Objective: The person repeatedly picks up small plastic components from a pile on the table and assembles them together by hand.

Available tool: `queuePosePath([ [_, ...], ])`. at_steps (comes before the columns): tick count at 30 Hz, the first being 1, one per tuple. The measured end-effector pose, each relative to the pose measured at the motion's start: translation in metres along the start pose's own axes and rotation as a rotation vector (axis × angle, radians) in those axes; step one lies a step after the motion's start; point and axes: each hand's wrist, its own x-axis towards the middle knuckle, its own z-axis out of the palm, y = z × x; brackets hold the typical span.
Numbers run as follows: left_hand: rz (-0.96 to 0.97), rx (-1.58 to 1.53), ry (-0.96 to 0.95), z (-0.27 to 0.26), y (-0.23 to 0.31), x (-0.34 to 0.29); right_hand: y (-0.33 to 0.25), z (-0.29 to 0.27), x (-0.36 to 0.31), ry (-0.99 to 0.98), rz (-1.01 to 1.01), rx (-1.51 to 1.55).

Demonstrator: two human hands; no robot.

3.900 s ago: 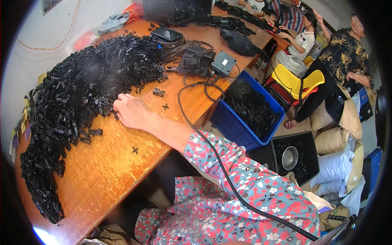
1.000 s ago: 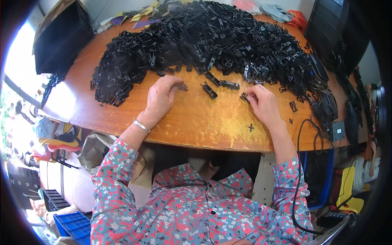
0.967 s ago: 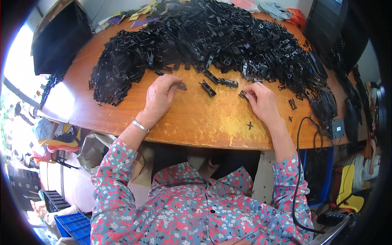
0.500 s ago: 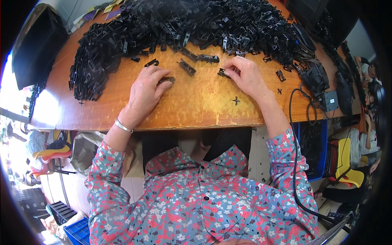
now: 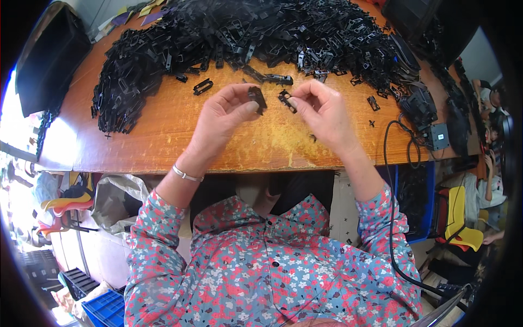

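Between thumb and fingers, my left hand (image 5: 227,109) pinches a dark, oblong plastic part (image 5: 258,100), held up and tilted over the table. My right hand (image 5: 322,109) grips a smaller black plastic frame with openings (image 5: 287,101) by its side. The two pieces face each other, a small gap apart. Beyond them, a long black part (image 5: 278,79) lies on the wood near the heap. A black oblong frame (image 5: 203,86) rests to the left of my left hand. Exactly what kind of parts these are cannot be made out.
A big heap of black plastic parts (image 5: 218,35) arcs across the back of the wooden table (image 5: 131,147). At right sit a small grey box (image 5: 440,136) and a black cable (image 5: 388,163). A blue crate (image 5: 430,201) stands below the right edge; other people are at far right.
Both hands have lifted their pieces off the table. My left hand moved right and turned upward; my right hand came slightly left, bringing the two pieces close together.
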Motion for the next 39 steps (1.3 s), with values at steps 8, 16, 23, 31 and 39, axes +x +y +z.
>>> queuePosePath([
  [8,-0.001,-0.250,-0.056,0.033,-0.003,-0.012,-0.012,0.025,-0.021,0.084,-0.009,0.140],
  [16,0.078,0.126,0.020,0.063,0.010,-0.029,-0.016,0.024,-0.036,0.160,-0.139,-0.079],
  [23,0.041,0.105,-0.067,0.070,0.004,-0.041,-0.009,0.024,-0.057,0.011,0.175,0.485],
  [31,-0.125,0.067,-0.095,0.067,0.013,-0.048,-0.012,0.016,-0.065,-0.183,0.437,0.678],
  [39,0.456,0.343,0.232,0.019,0.084,0.008,-0.027,-0.081,-0.059,0.174,-0.101,0.900],
])
